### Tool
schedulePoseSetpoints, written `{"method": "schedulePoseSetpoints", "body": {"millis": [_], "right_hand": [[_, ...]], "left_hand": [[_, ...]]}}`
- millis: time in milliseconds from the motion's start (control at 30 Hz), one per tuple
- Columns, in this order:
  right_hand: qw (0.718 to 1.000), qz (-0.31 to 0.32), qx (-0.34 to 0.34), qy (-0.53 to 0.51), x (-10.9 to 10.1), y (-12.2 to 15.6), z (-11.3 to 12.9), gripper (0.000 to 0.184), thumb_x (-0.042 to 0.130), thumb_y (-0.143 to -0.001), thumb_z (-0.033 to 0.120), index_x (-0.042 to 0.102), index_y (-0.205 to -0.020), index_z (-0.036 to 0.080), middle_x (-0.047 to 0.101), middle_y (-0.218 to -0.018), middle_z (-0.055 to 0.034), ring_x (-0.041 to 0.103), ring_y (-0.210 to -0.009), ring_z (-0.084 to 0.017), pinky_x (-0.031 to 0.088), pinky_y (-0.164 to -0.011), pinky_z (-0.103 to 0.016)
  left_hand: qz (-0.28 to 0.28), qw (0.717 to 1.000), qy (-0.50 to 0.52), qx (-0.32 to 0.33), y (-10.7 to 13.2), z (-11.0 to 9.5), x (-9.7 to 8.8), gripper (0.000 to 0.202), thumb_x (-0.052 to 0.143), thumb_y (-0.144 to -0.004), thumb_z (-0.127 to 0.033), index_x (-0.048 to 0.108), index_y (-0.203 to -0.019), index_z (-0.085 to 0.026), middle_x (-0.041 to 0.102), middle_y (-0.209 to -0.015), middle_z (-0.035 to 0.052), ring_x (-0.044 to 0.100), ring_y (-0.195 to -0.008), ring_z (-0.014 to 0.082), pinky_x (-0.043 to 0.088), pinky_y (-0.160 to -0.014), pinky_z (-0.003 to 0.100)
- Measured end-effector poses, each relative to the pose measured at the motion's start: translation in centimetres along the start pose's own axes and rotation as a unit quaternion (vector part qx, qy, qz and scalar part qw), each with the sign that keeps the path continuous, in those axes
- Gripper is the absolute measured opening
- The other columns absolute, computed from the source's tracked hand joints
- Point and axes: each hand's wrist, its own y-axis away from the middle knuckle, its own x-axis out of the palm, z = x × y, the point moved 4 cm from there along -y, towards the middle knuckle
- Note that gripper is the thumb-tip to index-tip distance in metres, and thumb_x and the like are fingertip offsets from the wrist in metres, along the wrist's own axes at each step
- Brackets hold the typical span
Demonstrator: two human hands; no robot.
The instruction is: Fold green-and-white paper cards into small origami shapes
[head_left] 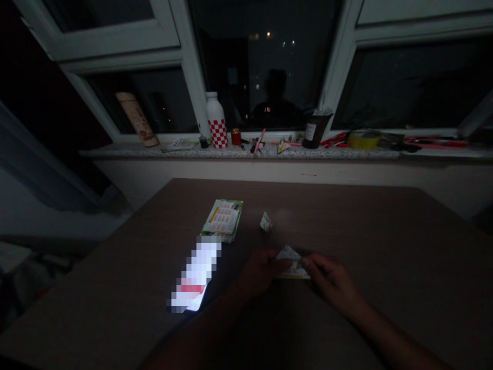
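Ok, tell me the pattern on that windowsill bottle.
The bottle has red-and-white checks around its lower part; head view.

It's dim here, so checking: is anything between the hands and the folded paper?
Nothing visible does. The left hand and right hand both hold the folded paper at its ends. The small folded piece and the lit phone lie apart from it.

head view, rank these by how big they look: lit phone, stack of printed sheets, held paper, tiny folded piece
1. lit phone, nearer the camera than the stack
2. stack of printed sheets
3. held paper, partly under the left hand and right hand, so unsure against the stack
4. tiny folded piece, clearly smallest
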Motion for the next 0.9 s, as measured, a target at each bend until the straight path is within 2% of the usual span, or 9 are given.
{"method": "schedulePoseSetpoints", "body": {"millis": [167, 367, 467, 533, 633, 700, 767, 833, 900], "right_hand": [[1.0, -0.006, 0.006, -0.003, 0.2, 0.0, 0.0, 0.041, 0.045, -0.089, 0.042, 0.047, -0.054, 0.02, 0.042, -0.049, 0.0034, 0.042, -0.046, -0.011, 0.032, -0.042, -0.021], [0.993, 0.027, 0.078, -0.083, 0.7, 0.2, -0.6, 0.047, 0.044, -0.088, 0.05, 0.05, -0.053, 0.019, 0.044, -0.041, 0.0043, 0.041, -0.038, -0.01, 0.03, -0.038, -0.02], [0.985, 0.036, 0.103, -0.131, 0.8, 0.3, -0.7, 0.058, 0.04, -0.087, 0.056, 0.049, -0.043, 0.019, 0.045, -0.036, 0.003, 0.042, -0.034, -0.01, 0.032, -0.038, -0.021], [0.978, 0.024, 0.111, -0.172, 0.6, 0.3, -0.8, 0.067, 0.031, -0.089, 0.06, 0.045, -0.038, 0.02, 0.046, -0.034, 0.0011, 0.045, -0.034, -0.011, 0.037, -0.041, -0.023], [0.974, 0.0, 0.105, -0.201, 0.1, 0.1, -1.1, 0.071, 0.02, -0.09, 0.061, 0.05, -0.039, 0.02, 0.053, -0.039, -0.0019, 0.053, -0.042, -0.014, 0.045, -0.049, -0.025], [0.976, -0.016, 0.096, -0.193, -0.1, 0.0, -1.4, 0.065, 0.028, -0.09, 0.059, 0.059, -0.048, 0.019, 0.059, -0.047, -0.0029, 0.058, -0.05, -0.016, 0.048, -0.054, -0.027], [0.979, -0.038, 0.089, -0.178, -0.2, 0.0, -1.8, 0.045, 0.043, -0.087, 0.053, 0.069, -0.071, 0.019, 0.067, -0.062, -0.0037, 0.063, -0.061, -0.019, 0.051, -0.06, -0.028], [0.982, -0.049, 0.07, -0.17, 0.0, 0.1, -1.9, 0.028, 0.054, -0.084, 0.043, 0.067, -0.1, 0.022, 0.07, -0.083, -0.0053, 0.066, -0.075, -0.02, 0.053, -0.066, -0.029], [0.986, -0.027, 0.018, -0.165, 0.2, 0.1, -1.5, 0.033, 0.058, -0.083, 0.033, 0.06, -0.115, 0.026, 0.067, -0.102, -0.0072, 0.065, -0.089, -0.021, 0.053, -0.073, -0.031]], "left_hand": [[-0.013, 1.0, 0.005, -0.01, -0.3, 0.4, -0.2, 0.039, 0.063, -0.072, -0.047, 0.068, -0.081, -0.01, 0.06, -0.068, 0.0011, 0.051, -0.062, 0.0138, 0.037, -0.06, 0.024], [-0.007, 0.999, 0.03, -0.014, -0.3, 0.6, -0.1, 0.038, 0.065, -0.071, -0.047, 0.068, -0.08, -0.009, 0.061, -0.069, 0.0016, 0.051, -0.061, 0.0127, 0.037, -0.058, 0.023], [-0.006, 0.999, 0.039, -0.008, -0.4, 0.6, -0.3, 0.038, 0.065, -0.072, -0.046, 0.068, -0.083, -0.009, 0.063, -0.071, 0.0022, 0.053, -0.062, 0.0134, 0.038, -0.059, 0.024], [-0.012, 0.999, 0.05, -0.009, -0.4, 0.6, -0.5, 0.038, 0.065, -0.073, -0.045, 0.069, -0.087, -0.01, 0.065, -0.076, 0.0036, 0.055, -0.065, 0.0146, 0.04, -0.062, 0.025], [-0.022, 0.998, 0.061, -0.016, -0.4, 0.7, -0.7, 0.038, 0.066, -0.072, -0.045, 0.069, -0.09, -0.012, 0.068, -0.082, 0.0051, 0.059, -0.07, 0.0163, 0.042, -0.067, 0.027], [-0.02, 0.997, 0.07, -0.016, -0.4, 0.6, -0.7, 0.036, 0.066, -0.072, -0.044, 0.069, -0.088, -0.011, 0.068, -0.081, 0.0053, 0.06, -0.071, 0.017, 0.043, -0.068, 0.028], [-0.006, 0.995, 0.099, -0.013, -0.4, 0.5, -0.5, 0.036, 0.068, -0.071, -0.041, 0.068, -0.093, -0.012, 0.068, -0.084, 0.0053, 0.061, -0.075, 0.0181, 0.044, -0.071, 0.03], [0.014, 0.991, 0.137, -0.007, -0.4, 0.3, -0.2, 0.043, 0.073, -0.067, -0.035, 0.064, -0.104, -0.014, 0.067, -0.092, 0.0058, 0.061, -0.081, 0.0195, 0.045, -0.076, 0.032], [0.037, 0.986, 0.162, -0.001, -0.4, 0.2, 0.1, 0.053, 0.076, -0.065, -0.031, 0.059, -0.113, -0.018, 0.065, -0.101, 0.0064, 0.06, -0.088, 0.0206, 0.045, -0.079, 0.034]]}}
